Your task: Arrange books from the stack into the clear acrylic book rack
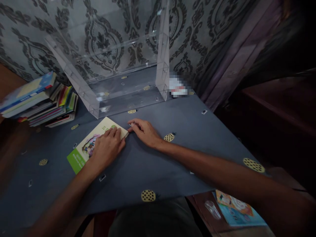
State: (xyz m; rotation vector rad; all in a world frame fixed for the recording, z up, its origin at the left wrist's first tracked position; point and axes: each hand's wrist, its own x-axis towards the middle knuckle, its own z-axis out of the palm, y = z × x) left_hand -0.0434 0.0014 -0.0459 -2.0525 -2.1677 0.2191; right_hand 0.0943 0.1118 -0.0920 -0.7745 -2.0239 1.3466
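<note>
A paperback book [78, 154] with a cream and green cover and a picture of figures under a pink tree lies slanted on the blue tablecloth. Across its cover rests my left hand [108, 143], fingers together on top and thumb down at the right edge, so part of the picture is hidden. Just beyond the book's right corner is my right hand [144, 132]. Its fingers are loosely bent and slightly apart, with the tips close to the corner and no object visible in them.
Behind the book stands a clear plastic rack [163, 65] with tiered shelves, against a patterned curtain [103, 42]. A stack of books [49, 102] sits at the left. A partly blurred white item [177, 87] is right of the rack. Below the table edge lie colourful booklets [238, 210].
</note>
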